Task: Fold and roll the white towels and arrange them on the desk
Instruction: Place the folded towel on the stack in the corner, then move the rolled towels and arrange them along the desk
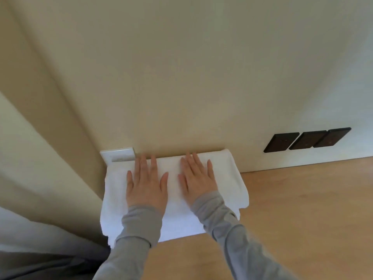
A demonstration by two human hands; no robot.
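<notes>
Folding was done: left hand and right hand pressed flat, fingers spread, on the folded white terry towel against the beige wall; rolling remained.

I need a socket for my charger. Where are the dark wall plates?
In the head view, the three dark wall plates sit low on the wall at the right, just above the desk, right of the towel.

Soft even daylight, brighter at right; faint shadows; slight overall blur; wide-angle bending at edges.
</notes>
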